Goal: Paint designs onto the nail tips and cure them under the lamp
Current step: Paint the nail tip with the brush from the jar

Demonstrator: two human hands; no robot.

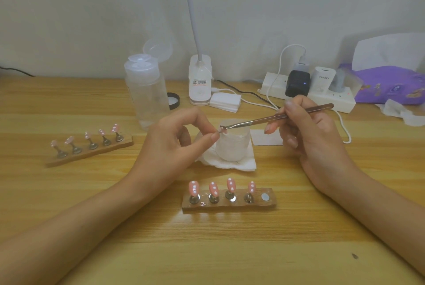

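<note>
nail tip [222, 131], pinched in left hand [174, 144], met the brush [276, 118] gripped by right hand [308, 128]; painting underway, next likely reseating it at holder's [230, 206] empty 3 o'clock magnet.

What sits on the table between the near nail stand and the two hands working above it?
In the head view, a white tissue with a white cup-like container on it lies between the near nail stand and the hands.

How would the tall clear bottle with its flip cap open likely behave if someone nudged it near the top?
The clear bottle looks tall, narrow and nearly empty, so it would probably tip easily. With its cap open, the remaining liquid might spill.
</note>
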